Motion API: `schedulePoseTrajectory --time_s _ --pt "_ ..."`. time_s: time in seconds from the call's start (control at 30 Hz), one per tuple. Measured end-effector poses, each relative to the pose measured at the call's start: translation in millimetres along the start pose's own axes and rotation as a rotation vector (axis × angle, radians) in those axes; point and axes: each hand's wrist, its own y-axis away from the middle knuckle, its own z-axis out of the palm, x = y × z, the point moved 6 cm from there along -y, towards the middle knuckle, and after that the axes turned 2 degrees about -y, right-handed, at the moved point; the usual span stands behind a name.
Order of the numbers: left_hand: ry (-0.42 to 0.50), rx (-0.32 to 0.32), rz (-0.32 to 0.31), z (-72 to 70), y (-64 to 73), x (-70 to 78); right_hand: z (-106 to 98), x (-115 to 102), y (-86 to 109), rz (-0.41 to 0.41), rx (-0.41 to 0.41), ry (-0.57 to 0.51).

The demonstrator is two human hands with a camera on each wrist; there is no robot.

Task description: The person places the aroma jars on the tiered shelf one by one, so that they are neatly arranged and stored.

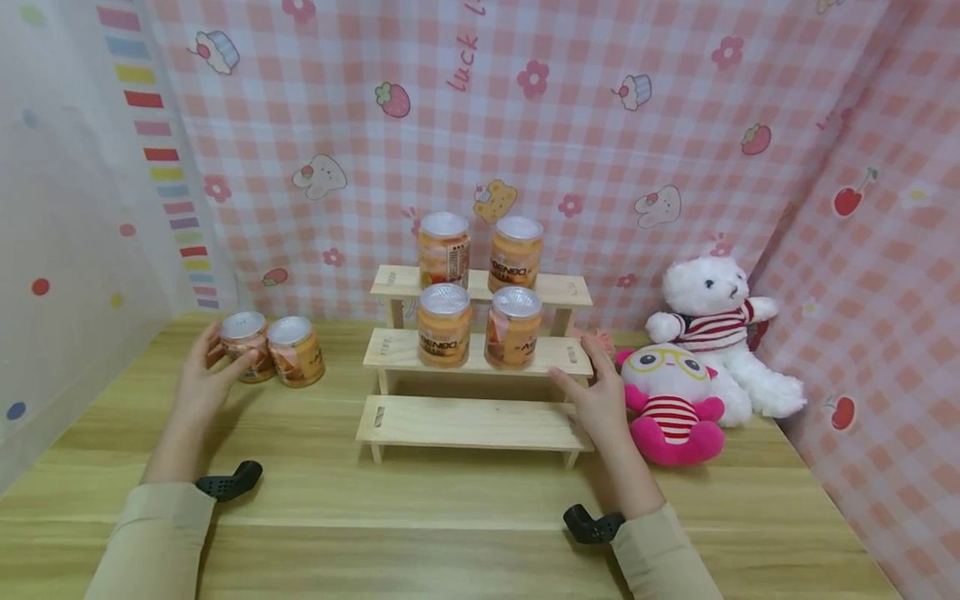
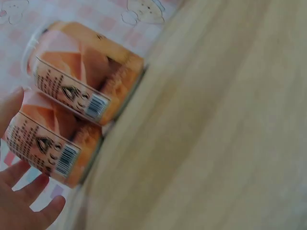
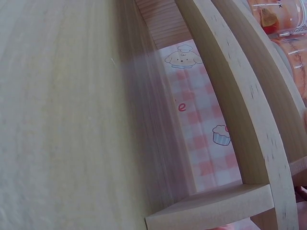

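Two cans with orange-and-pink labels and silver lids stand side by side on the table at the left: a left can (image 1: 246, 343) and a right can (image 1: 297, 353). My left hand (image 1: 207, 367) is around the left can, its thumb toward the front; in the left wrist view its fingers (image 2: 29, 188) are spread beside that can (image 2: 45, 139). My right hand (image 1: 600, 396) rests at the right end of the wooden three-step stand (image 1: 472, 421), thumb by the middle step's front edge. Its fingers look extended. The right wrist view hardly shows this hand.
On the stand's top step are two cans, a left one (image 1: 444, 250) and a right one (image 1: 516, 252); two more (image 1: 444, 329) are on the middle step. A pink plush toy (image 1: 671, 408) and a white teddy bear (image 1: 712, 325) sit right of the stand.
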Motion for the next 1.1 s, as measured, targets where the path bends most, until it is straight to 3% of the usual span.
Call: schedulePoseTrajectory --time_s 0.27,0.67,0.9,1.1 --pt "0.026 0.017 0.019 2.7 -3.8 -9.1 2 -27 8.5 0.003 -0.007 0.040" --pt "0.048 0.107 0.020 6.6 -7.5 -13.9 2 -25 8.3 0.011 -0.006 -0.001" --pt "0.073 0.195 0.004 4.3 -8.0 -15.4 2 -26 8.3 0.014 0.000 0.021" --pt "0.050 0.221 -0.011 0.9 -5.7 -14.5 1 -17 4.4 0.020 -0.001 0.010"
